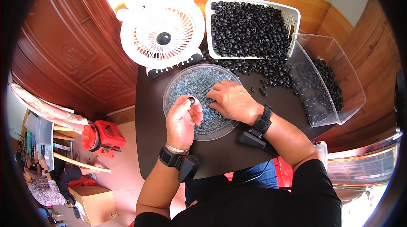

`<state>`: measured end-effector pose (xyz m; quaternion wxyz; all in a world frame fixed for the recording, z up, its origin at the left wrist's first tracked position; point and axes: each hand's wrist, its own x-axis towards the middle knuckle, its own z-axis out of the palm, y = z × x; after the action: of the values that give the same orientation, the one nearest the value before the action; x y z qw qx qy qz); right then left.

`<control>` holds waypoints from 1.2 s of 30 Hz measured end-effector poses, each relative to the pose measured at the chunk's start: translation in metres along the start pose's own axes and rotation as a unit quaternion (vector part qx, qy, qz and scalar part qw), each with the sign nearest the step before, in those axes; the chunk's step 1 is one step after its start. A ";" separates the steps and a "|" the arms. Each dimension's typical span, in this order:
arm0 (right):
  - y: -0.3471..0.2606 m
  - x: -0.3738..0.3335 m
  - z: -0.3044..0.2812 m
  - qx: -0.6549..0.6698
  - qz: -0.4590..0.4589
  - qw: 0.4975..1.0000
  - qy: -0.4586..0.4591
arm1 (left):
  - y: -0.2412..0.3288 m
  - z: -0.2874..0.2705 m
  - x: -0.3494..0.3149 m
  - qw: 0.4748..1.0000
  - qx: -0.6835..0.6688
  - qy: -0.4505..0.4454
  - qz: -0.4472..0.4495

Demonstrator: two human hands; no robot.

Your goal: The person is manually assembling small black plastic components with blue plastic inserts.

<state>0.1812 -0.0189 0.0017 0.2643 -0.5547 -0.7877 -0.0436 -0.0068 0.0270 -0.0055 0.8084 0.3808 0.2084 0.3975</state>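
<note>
Between the thumb and fingers of my left hand (179, 119) is a small black ring-shaped piece (191, 100), its hole facing up. My left palm is turned upward over the left side of a round clear tub (166, 93). Small clear bluish pieces (190, 80) fill the tub. My right hand (237, 101) reaches over the tub from the right, its bent fingers down at the pieces. Its fingertips are close together, and whatever they pinch is hidden. Both wrists wear black straps with a dark box attached.
A white basket (297, 23) of black ring pieces stands at the back, with more (271, 71) spilled before it. To its right, a clear bin (354, 78) leans with black pieces inside. A white fan (127, 42) stands back left on the dark table (154, 159). Another person sits far left.
</note>
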 end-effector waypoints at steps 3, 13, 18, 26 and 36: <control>-0.001 0.003 0.002 -0.016 -0.005 1.000 -0.015 | -0.001 0.000 0.001 1.000 0.007 -0.011 0.003; -0.004 0.006 -0.015 0.279 0.194 0.940 -0.034 | 0.000 0.004 -0.002 0.998 0.054 -0.009 0.010; -0.003 0.006 -0.017 0.435 0.201 0.875 -0.067 | 0.001 0.010 -0.004 0.989 0.143 -0.022 -0.008; -0.006 0.006 -0.027 0.436 0.159 0.881 -0.091 | 0.003 0.015 -0.006 0.976 0.215 -0.026 -0.011; -0.011 0.005 -0.041 0.403 0.169 0.889 -0.140 | 0.003 0.021 -0.008 0.950 0.310 -0.045 0.009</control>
<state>0.1850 -0.0331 0.0414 0.3557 -0.5258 -0.6606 0.4008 0.0004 0.0123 0.0098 0.6556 0.6320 0.2814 0.3027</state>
